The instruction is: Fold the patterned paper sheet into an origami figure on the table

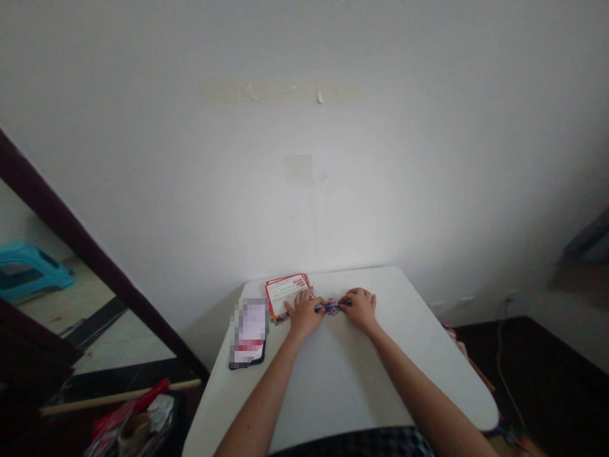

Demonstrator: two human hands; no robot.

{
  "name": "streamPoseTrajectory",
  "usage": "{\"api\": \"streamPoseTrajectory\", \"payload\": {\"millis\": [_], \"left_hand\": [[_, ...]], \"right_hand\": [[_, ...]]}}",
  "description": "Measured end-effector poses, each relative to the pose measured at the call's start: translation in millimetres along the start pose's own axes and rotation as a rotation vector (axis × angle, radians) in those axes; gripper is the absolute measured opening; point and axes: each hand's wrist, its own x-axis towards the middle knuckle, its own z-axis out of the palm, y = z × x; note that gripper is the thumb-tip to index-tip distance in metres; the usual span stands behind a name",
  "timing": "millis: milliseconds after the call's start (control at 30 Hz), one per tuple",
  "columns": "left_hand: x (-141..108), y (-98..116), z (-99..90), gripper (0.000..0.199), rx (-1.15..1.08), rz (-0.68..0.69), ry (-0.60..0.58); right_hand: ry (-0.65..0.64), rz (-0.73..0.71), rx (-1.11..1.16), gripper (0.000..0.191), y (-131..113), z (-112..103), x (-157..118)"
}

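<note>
A small blue-and-red patterned piece (332, 307) with dark ends lies between my two hands on the white table (333, 381). My left hand (306, 313) has its thumb and a finger at the piece's left end, while its other fingers are spread over the edge of a stack of red-bordered printed cards (280, 297). At the right end of the piece, my right hand (360, 307) pinches a dark part with thumb and fingertips. The exact shape of the piece is too small to tell.
A phone (252, 330), partly pixelated, lies left of the cards. Behind the table rises a white wall (404, 158). A dark-framed mirror (95, 254) leans at the left, above bags (137, 425) on the floor. A cable (502, 362) hangs at the right.
</note>
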Motion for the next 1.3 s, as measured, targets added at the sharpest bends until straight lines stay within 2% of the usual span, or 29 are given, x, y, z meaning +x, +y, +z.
{"api": "streamPoseTrajectory", "payload": {"millis": [433, 833, 1300], "left_hand": [[-3.9, -0.5, 2.7, 0.021, -0.013, 0.026, 0.055], [-4.2, 5.6, 7.2, 0.027, -0.029, 0.01, 0.159], [-0.5, 9.2, 2.0, 0.025, 0.0, 0.047, 0.143]], "right_hand": [[-0.018, -0.071, -0.042, 0.019, 5.8, -6.1, -3.1], [0.099, -0.069, -0.026, 0.02, -2.0, 1.6, -6.7], [0.068, -0.071, -0.027, 0.018, -2.2, 2.3, -2.7]]}}
